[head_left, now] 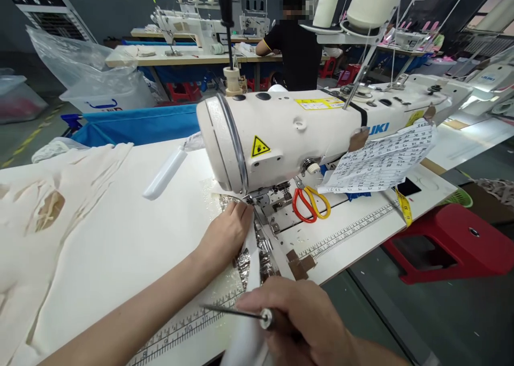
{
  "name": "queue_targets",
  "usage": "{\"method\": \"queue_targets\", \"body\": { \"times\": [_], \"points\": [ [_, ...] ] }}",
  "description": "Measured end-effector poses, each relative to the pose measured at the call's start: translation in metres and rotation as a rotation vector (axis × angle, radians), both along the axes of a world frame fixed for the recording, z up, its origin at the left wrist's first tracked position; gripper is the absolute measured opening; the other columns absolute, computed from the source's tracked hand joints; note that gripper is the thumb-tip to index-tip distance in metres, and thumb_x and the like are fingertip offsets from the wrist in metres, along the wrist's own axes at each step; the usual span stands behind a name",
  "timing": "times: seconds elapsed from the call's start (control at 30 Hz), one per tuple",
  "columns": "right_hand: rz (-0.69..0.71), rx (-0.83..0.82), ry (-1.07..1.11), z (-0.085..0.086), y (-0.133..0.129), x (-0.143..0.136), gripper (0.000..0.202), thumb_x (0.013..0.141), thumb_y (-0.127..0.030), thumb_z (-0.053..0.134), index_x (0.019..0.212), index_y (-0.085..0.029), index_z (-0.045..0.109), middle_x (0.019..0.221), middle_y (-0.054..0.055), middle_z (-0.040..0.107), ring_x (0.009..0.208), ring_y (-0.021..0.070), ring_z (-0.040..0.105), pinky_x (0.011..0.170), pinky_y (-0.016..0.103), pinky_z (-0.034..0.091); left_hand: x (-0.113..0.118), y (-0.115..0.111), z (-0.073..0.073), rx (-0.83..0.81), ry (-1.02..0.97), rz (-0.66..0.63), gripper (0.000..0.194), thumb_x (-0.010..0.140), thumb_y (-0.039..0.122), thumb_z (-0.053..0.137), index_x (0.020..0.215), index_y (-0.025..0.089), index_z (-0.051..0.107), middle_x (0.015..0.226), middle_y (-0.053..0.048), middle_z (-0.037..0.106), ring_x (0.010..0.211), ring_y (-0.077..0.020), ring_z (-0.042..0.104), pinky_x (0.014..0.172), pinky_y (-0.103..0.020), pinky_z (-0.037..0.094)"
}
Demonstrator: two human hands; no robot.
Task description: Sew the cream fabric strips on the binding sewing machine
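Observation:
A white sewing machine stands over the table in front of me. My left hand is closed at its needle area, fingers bunched on a white fabric strip; the fingertips are partly hidden by the machine. The strip runs toward me over shiny clear tape on the machine bed and hangs down at the table's front edge. Closer to me, my right hand grips an awl by its handle, with the thin metal point aimed left across the strip. The thumb and finger lie near the fabric.
Red-and-yellow-handled scissors lie right of the needle. Cream fabric covers the table's left side. A handwritten sheet hangs from the machine, and printed rulers run along the table. A red stool stands right; a person sits behind.

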State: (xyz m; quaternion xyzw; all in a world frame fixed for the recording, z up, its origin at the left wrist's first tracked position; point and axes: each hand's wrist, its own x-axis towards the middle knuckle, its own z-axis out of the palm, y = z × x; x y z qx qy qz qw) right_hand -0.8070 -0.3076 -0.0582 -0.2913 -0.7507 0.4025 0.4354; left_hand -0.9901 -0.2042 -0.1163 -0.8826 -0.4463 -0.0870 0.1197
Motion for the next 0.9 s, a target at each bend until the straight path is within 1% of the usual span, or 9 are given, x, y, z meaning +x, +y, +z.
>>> {"method": "queue_targets", "body": {
  "times": [0.1, 0.23, 0.3, 0.4, 0.5, 0.57, 0.63, 0.73, 0.9],
  "points": [
    [0.033, -0.039, 0.046, 0.001, 0.003, -0.01, 0.029, 0.102, -0.023, 0.048, 0.128, -0.026, 0.059, 0.094, 0.001, 0.073, 0.06, 0.011, 0.062, 0.064, 0.021, 0.053, 0.001, 0.008, 0.004, 0.022, 0.04, 0.02, 0.031, 0.093, -0.003, 0.035, 0.09, 0.014, 0.062, 0.089, -0.011, 0.059, 0.08, -0.0234, 0.055, 0.061, -0.031, 0.052],
    [0.051, 0.018, -0.057, -0.018, 0.0, -0.008, 0.027, 0.102, -0.027, 0.045, 0.123, -0.02, 0.061, 0.094, 0.005, 0.075, 0.067, 0.0142, 0.068, 0.067, 0.022, 0.055, -0.006, 0.017, -0.004, 0.053, -0.153, -0.013, 0.024, 0.099, 0.011, 0.041, 0.091, 0.017, 0.062, 0.088, -0.009, 0.063, 0.081, -0.0222, 0.059, 0.066, -0.032, 0.054],
    [-0.03, 0.051, -0.167, -0.03, -0.001, -0.003, 0.028, 0.102, -0.025, 0.043, 0.122, -0.017, 0.061, 0.095, 0.008, 0.076, 0.074, 0.0177, 0.071, 0.07, 0.026, 0.055, -0.012, 0.02, -0.01, 0.035, -0.284, -0.025, 0.022, 0.102, 0.021, 0.042, 0.094, 0.018, 0.062, 0.092, -0.008, 0.066, 0.084, -0.0211, 0.062, 0.066, -0.031, 0.054],
    [-0.214, 0.009, -0.337, -0.044, 0.001, 0.006, 0.032, 0.103, -0.023, 0.039, 0.129, -0.013, 0.056, 0.101, 0.012, 0.076, 0.082, 0.0219, 0.073, 0.072, 0.03, 0.056, -0.019, 0.022, -0.015, -0.015, -0.473, -0.051, 0.022, 0.102, 0.028, 0.045, 0.091, 0.02, 0.062, 0.096, -0.006, 0.069, 0.087, -0.0193, 0.064, 0.067, -0.029, 0.053],
    [-0.392, -0.018, -0.485, -0.053, 0.012, 0.009, 0.039, 0.106, -0.029, 0.035, 0.137, -0.01, 0.05, 0.099, 0.013, 0.076, 0.076, 0.0235, 0.073, 0.064, 0.031, 0.054, -0.023, 0.025, -0.016, -0.081, -0.58, -0.073, 0.021, 0.1, 0.03, 0.049, 0.091, 0.02, 0.064, 0.094, -0.005, 0.07, 0.09, -0.0193, 0.066, 0.072, -0.03, 0.055],
    [-0.472, 0.029, -0.553, -0.056, 0.022, 0.008, 0.042, 0.106, -0.03, 0.033, 0.139, -0.009, 0.048, 0.101, 0.015, 0.076, 0.075, 0.0239, 0.073, 0.059, 0.031, 0.052, -0.024, 0.026, -0.015, -0.131, -0.603, -0.074, 0.022, 0.099, 0.032, 0.049, 0.092, 0.02, 0.066, 0.094, -0.006, 0.071, 0.089, -0.0196, 0.067, 0.073, -0.031, 0.056],
    [-0.506, 0.085, -0.615, -0.059, 0.032, 0.004, 0.041, 0.106, -0.025, 0.031, 0.138, -0.011, 0.05, 0.104, 0.014, 0.076, 0.077, 0.0238, 0.073, 0.058, 0.03, 0.05, -0.025, 0.027, -0.014, -0.16, -0.617, -0.07, 0.024, 0.099, 0.033, 0.049, 0.091, 0.021, 0.067, 0.093, -0.006, 0.071, 0.088, -0.0198, 0.067, 0.074, -0.033, 0.056],
    [-0.515, 0.124, -0.695, -0.063, 0.041, -0.002, 0.038, 0.103, -0.02, 0.033, 0.133, -0.013, 0.056, 0.099, 0.012, 0.076, 0.075, 0.0226, 0.072, 0.056, 0.029, 0.048, -0.026, 0.028, -0.015, -0.165, -0.616, -0.066, 0.024, 0.098, 0.033, 0.049, 0.091, 0.021, 0.069, 0.095, -0.006, 0.072, 0.088, -0.0198, 0.068, 0.074, -0.032, 0.057],
    [-0.486, 0.14, -0.683, -0.066, 0.047, -0.007, 0.035, 0.102, -0.019, 0.036, 0.128, -0.014, 0.058, 0.097, 0.009, 0.075, 0.075, 0.0202, 0.07, 0.059, 0.028, 0.047, -0.029, 0.03, -0.018, -0.119, -0.589, -0.081, 0.023, 0.098, 0.032, 0.049, 0.094, 0.021, 0.069, 0.094, -0.006, 0.072, 0.084, -0.0195, 0.068, 0.072, -0.032, 0.057]
  ]
}}
